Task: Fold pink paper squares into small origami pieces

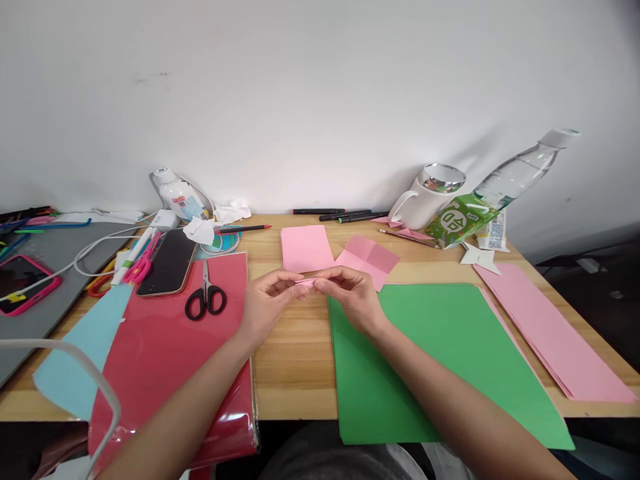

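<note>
Pinching a small pink paper [305, 283] between the fingertips, the two hands meet above the middle of the wooden table [295, 373]. The left hand [267, 297] grasps the paper at one end with its thumb and fingers, and the right hand [356, 297] grasps the other end in the same manner. The paper looks narrow and folded, but the fingers cover a good part of it, so its exact shape I cannot tell.

Just behind the hands lies a stack of pink squares [306, 247], and beside it, to the right, a creased pink sheet [373, 257], whose fold lines make a cross. The right forearm passes over a pile of green sheets [440, 360]. On the other side, the left forearm passes over a red pack [170, 353] in clear wrapping; on this pack rest the black-handled scissors [205, 297], with the blades pointing toward the wall, and near them a dark phone [169, 263].

Farther back, several markers [353, 216] lie close to the wall [320, 100]. At right of them stands a white mug [423, 203], next to a green packet [460, 222] and a tilted clear bottle [525, 170]. Long pink strips [555, 333] lie near the right edge of the table. At far left, a phone in a pink case [25, 283] rests on a grey surface [65, 257].
</note>
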`<action>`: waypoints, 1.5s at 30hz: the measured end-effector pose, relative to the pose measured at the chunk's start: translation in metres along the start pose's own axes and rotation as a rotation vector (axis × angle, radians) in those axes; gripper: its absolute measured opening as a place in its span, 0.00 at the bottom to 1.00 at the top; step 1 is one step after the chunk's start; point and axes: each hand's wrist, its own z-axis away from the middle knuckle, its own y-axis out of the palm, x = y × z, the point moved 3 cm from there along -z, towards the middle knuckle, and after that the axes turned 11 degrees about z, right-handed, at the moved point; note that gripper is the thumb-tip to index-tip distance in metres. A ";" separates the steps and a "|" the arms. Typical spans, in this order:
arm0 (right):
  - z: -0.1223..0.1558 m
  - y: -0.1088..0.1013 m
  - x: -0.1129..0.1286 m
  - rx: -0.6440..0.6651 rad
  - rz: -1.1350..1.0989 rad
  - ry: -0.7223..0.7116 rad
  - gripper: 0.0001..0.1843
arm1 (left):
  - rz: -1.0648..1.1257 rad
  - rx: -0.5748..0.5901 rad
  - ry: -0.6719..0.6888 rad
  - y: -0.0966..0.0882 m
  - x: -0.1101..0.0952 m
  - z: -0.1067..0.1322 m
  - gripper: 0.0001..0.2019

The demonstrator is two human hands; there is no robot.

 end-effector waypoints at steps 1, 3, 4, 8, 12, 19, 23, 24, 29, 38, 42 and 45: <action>0.000 0.000 0.000 0.000 0.001 -0.009 0.09 | 0.009 -0.001 0.000 0.000 0.000 0.000 0.13; 0.000 0.000 0.000 0.003 0.010 -0.024 0.08 | 0.025 -0.005 -0.002 -0.001 0.002 -0.001 0.13; 0.001 0.000 0.000 0.005 0.018 -0.032 0.08 | 0.029 -0.007 -0.002 -0.001 0.002 -0.002 0.13; 0.002 0.000 0.000 0.020 0.065 -0.098 0.07 | 0.046 0.006 0.024 0.000 0.001 -0.002 0.13; 0.006 -0.001 0.006 0.027 0.219 -0.226 0.08 | 0.002 0.072 0.031 0.003 -0.001 0.000 0.12; 0.007 -0.001 0.012 0.049 0.510 -0.405 0.12 | -0.293 0.212 0.178 0.001 0.002 0.001 0.08; 0.005 0.001 0.008 0.045 0.335 -0.278 0.14 | -0.223 0.236 0.072 0.000 0.004 0.000 0.12; 0.004 0.000 0.007 0.040 0.288 -0.242 0.15 | -0.199 0.242 0.030 0.001 0.005 0.000 0.12; 0.003 -0.001 0.005 0.013 0.245 -0.182 0.15 | -0.139 0.261 -0.050 0.003 0.009 0.001 0.14; 0.002 -0.002 0.001 0.010 0.225 -0.180 0.11 | -0.246 0.233 0.003 0.001 0.014 -0.002 0.11; 0.001 -0.003 0.001 -0.015 0.150 -0.116 0.12 | -0.230 0.208 -0.017 0.003 0.011 0.001 0.11; 0.001 -0.001 -0.001 -0.014 0.143 -0.052 0.14 | -0.232 0.254 -0.082 0.004 0.012 0.002 0.11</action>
